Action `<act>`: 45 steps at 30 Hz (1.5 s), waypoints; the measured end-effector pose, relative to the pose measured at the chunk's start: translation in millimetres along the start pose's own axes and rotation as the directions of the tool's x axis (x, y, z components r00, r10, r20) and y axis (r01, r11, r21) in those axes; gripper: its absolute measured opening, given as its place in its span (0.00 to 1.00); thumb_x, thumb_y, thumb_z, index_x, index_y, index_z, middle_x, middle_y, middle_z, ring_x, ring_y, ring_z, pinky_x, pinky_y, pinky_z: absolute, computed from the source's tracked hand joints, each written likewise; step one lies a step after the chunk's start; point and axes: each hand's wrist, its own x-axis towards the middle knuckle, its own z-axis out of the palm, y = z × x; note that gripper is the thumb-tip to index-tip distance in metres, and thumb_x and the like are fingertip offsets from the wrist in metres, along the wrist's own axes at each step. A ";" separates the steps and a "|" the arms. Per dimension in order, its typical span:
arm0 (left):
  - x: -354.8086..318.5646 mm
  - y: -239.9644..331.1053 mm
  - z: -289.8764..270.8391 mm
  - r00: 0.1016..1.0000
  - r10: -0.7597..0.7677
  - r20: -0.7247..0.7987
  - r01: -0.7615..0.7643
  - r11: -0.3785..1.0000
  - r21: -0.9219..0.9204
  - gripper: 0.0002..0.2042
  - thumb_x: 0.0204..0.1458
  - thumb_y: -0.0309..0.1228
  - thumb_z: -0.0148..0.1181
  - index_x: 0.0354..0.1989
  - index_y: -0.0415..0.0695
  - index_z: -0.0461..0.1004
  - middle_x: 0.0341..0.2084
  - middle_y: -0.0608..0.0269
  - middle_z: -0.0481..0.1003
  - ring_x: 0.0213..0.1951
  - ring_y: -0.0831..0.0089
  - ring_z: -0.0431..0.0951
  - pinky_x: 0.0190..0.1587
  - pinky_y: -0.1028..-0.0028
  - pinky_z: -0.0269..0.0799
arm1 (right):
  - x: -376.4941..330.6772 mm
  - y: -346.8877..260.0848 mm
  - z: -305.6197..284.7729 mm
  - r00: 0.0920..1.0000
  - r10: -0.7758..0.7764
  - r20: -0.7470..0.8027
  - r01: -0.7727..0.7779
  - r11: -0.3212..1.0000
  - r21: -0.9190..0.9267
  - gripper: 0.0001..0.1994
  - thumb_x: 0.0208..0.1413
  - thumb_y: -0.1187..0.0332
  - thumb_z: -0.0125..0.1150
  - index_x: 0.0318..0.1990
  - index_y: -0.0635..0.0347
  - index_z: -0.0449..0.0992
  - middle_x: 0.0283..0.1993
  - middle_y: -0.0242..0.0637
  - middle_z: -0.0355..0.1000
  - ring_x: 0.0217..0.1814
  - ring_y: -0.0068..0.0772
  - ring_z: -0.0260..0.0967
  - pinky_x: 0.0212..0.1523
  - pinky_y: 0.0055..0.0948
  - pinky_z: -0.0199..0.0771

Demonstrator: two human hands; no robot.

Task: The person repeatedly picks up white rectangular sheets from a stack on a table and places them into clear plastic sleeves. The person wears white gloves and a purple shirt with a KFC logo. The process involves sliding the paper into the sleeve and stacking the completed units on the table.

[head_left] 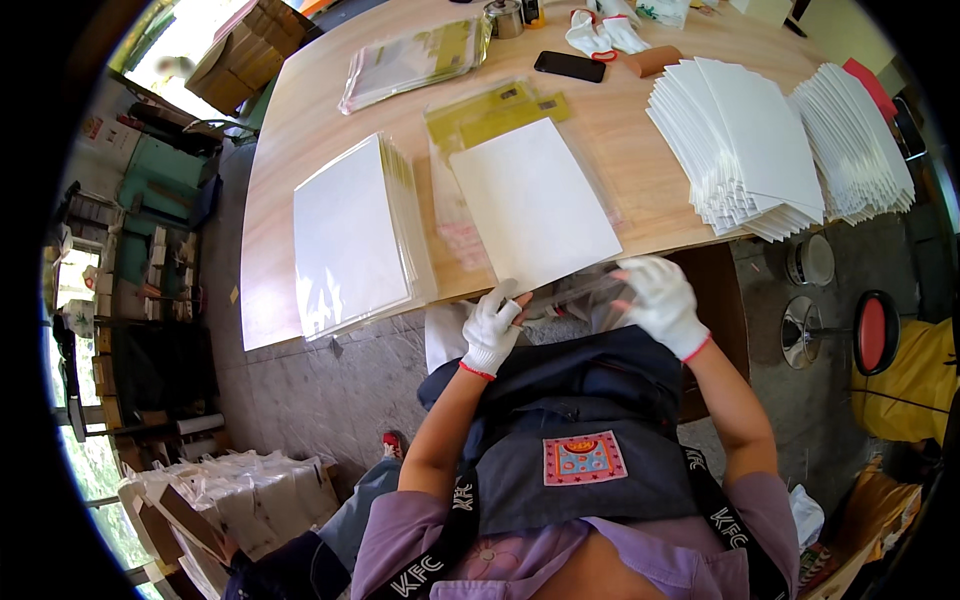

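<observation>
Broad wooden table, pale grain, filling the upper part of the view. On its right side, two fanned stacks of white sheets, side by side, the farther one at the table's right edge. Toward the left, a squared pile of white boards in clear sleeves, reaching the near edge. At the far side, a heap of clear bags with yellow tops. In the middle, a single white board lying flat on a clear sleeve with a yellow header, its near corner overhanging the table edge. Left hand, in a white glove with a red cuff, fingers pinched on the near corner of that white board. Right hand, gloved the same, fingers closed on the open mouth of the clear sleeve just beside the board's near edge, the film stretched between both hands. Farther back, a spare pair of white gloves and, just beside them, a black phone. Off the table to the right, a round red stool on the floor.
</observation>
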 end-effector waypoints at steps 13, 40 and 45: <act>-4.2 -6.2 5.5 0.652 -0.749 0.122 0.661 0.482 -0.575 0.08 0.48 0.20 0.59 0.37 0.39 0.71 0.25 0.66 0.73 0.25 0.79 0.69 0.29 0.81 0.65 | 32.2 27.8 64.6 0.942 0.335 0.011 -0.335 0.942 0.015 0.09 0.45 0.64 0.61 0.28 0.59 0.70 0.28 0.39 0.68 0.33 0.45 0.67 0.33 0.40 0.67; 80.3 -28.9 -199.7 0.827 -0.538 0.161 0.405 0.373 -0.834 0.30 0.47 0.21 0.51 0.63 0.36 0.54 0.40 0.63 0.73 0.39 0.79 0.71 0.36 0.81 0.67 | 130.2 -53.5 69.7 0.870 0.367 0.329 -0.341 -0.036 0.940 0.11 0.55 0.72 0.55 0.45 0.65 0.73 0.37 0.30 0.73 0.31 0.17 0.67 0.33 0.18 0.68; 29.8 -104.8 -242.9 0.734 -0.643 -0.218 0.331 0.619 -0.712 0.25 0.48 0.21 0.49 0.59 0.35 0.61 0.36 0.67 0.72 0.39 0.83 0.69 0.44 0.84 0.61 | 190.5 -138.2 120.0 0.945 0.117 0.305 -0.325 0.237 0.916 0.10 0.55 0.67 0.53 0.38 0.65 0.74 0.28 0.34 0.74 0.28 0.27 0.70 0.28 0.27 0.67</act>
